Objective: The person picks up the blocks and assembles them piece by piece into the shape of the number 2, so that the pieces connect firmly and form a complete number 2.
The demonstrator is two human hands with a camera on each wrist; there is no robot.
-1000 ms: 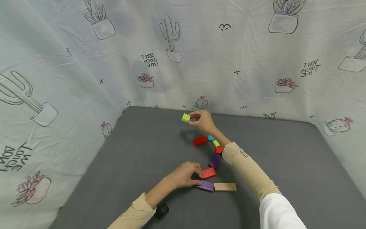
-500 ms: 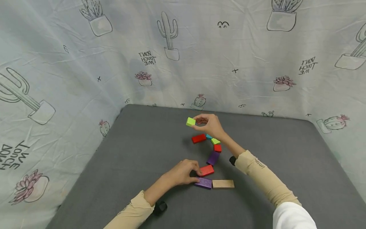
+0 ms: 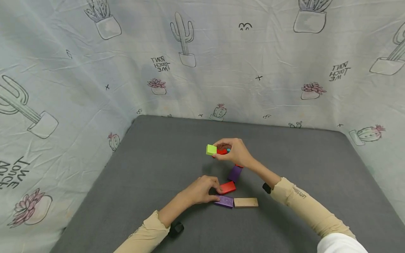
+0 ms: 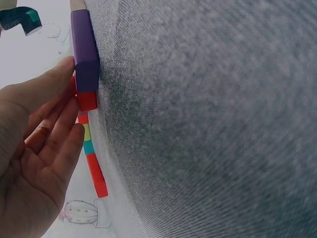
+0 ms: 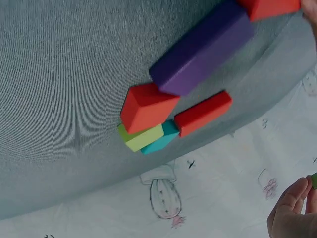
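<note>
My right hand (image 3: 235, 153) pinches a lime-green block (image 3: 211, 150) between thumb and fingers, raised over the far part of a curved row of blocks. My left hand (image 3: 199, 191) rests low at the row's near end. Its thumb touches a purple block (image 3: 224, 201) and its fingers lie against a red block (image 3: 227, 187). Another purple block (image 3: 235, 173) follows behind. In the right wrist view the row continues with a red block (image 5: 148, 106), a green one (image 5: 141, 137), a teal one (image 5: 161, 137) and a long red block (image 5: 203, 113). My right hand hides most of these in the head view.
A plain wooden block (image 3: 246, 202) adjoins the near purple block on the right. The blocks lie on a grey cloth-covered table (image 3: 158, 154). Behind and left hangs a pale curtain (image 3: 221, 70) with cactus drawings. Black wrist devices sit under both forearms.
My right hand has come nearer and slightly to the right with the green block, now covering the row's far end. My left hand stays at the purple and red blocks. The view shifts slightly.
</note>
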